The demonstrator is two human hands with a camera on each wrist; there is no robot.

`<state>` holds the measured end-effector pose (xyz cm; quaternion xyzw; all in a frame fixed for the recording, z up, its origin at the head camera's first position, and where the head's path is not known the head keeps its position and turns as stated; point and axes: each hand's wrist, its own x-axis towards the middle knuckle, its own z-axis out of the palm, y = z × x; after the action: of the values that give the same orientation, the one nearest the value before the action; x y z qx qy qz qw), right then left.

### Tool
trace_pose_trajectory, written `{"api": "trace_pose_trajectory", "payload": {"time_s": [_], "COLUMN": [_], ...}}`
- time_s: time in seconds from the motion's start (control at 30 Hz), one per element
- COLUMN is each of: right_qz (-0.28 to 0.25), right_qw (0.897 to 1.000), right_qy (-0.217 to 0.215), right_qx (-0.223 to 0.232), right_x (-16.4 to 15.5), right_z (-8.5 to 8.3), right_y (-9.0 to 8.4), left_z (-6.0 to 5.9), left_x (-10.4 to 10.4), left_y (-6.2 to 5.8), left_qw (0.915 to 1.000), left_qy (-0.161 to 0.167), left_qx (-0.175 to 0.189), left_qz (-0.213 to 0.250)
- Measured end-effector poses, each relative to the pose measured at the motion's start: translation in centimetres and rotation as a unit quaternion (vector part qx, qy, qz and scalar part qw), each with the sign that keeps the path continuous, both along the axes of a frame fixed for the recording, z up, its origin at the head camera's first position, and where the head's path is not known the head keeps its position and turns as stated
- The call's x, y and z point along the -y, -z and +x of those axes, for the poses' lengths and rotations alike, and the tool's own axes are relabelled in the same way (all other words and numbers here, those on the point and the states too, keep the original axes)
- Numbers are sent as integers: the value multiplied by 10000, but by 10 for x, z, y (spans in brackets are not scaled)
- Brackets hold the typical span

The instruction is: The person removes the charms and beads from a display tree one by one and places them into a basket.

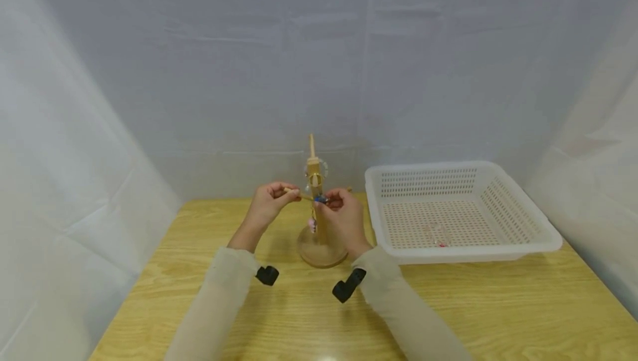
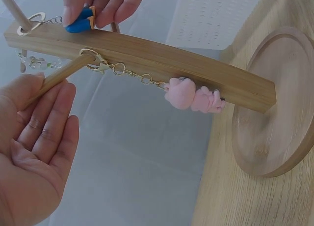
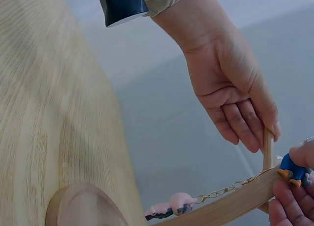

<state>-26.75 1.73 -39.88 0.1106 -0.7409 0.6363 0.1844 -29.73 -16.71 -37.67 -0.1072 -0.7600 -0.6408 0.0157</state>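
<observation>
A wooden stand [image 2: 157, 61] with pegs and a round base rises between my hands. My left hand [image 1: 269, 201] pinches one peg [image 2: 64, 76] near its end, thumb against fingers. From that peg hangs a pink figure keychain [image 2: 180, 93] on a gold clasp and chain. My right hand [image 1: 346, 216] pinches a small blue figure keychain [image 3: 290, 167] with orange feet, close against the post. The blue figure's chain leads to a ring [image 2: 30, 22] around an upper peg, in the left wrist view. A keychain with clear beads [image 2: 37, 63] hangs on the post's near side.
A white perforated basket [image 1: 463, 252] stands to the right on the wooden table [image 1: 299, 316], holding a small clear item with a red part [image 1: 442, 245]. Pale sheeting [image 1: 224, 73] hangs behind and at both sides.
</observation>
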Motion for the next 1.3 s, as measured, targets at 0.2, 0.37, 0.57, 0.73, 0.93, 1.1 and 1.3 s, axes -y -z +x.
{"api": "trace_pose_trajectory", "payload": {"time_s": [0.2, 0.37, 0.57, 0.73, 0.93, 1.1, 1.3], "right_qz": [-65, -78, -191, -362, -477, -491, -582], "right_qw": [9995, 9987, 9972, 9956, 9949, 9945, 9929], "right_qy": [-296, -461, -645, -775, -863, -922, -1032], "right_qx": [59, 208, 339, 369, 221, -36, 90], "right_x": [-1, -3, -6, -7, -8, -11, -13], "right_z": [4, 24, 35, 24, 20, 23, 28], "right_y": [-3, -28, -40, -25, -18, -16, -18], "left_z": [0, -2, -2, -1, -1, -1, -1], "left_x": [0, 1, 1, 0, 0, 0, 0], "left_y": [0, 1, 2, 2, 2, 1, 2], "left_qw": [10000, 10000, 10000, 10000, 10000, 10000, 9999], "left_qy": [15, 15, -8, -57, -39, -30, -66], "left_qx": [-38, -27, 14, 8, -10, 29, 22], "left_qz": [-4, -59, -72, -71, -31, -77, -130]}}
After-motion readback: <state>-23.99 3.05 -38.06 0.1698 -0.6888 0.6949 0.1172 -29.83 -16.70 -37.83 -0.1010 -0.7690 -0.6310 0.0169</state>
